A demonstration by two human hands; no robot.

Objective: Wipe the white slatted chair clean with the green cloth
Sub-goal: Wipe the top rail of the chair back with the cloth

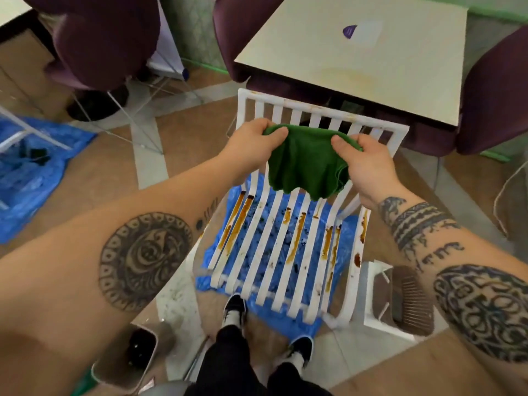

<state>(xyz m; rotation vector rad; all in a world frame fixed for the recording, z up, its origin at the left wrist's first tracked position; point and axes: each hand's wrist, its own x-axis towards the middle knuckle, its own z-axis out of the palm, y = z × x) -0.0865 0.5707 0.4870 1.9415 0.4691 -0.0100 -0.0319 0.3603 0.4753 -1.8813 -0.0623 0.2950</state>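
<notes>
The white slatted chair (264, 252) stands in front of me, its seat slats streaked with brown stains. Above the seat, in front of the backrest, hangs the green cloth (307, 164), stretched between both hands. My left hand (254, 141) pinches the cloth's upper left corner. My right hand (363, 158) grips its upper right edge. The cloth's lower edge dangles just over the seat slats without clearly touching them.
Blue plastic sheeting (285, 318) lies under the chair, and more blue plastic (31, 172) sits at the left. A cream table (357, 58) with purple chairs (105, 38) stands behind. A white stool (394, 298) is at the right. My feet (235, 310) stand at the chair's front edge.
</notes>
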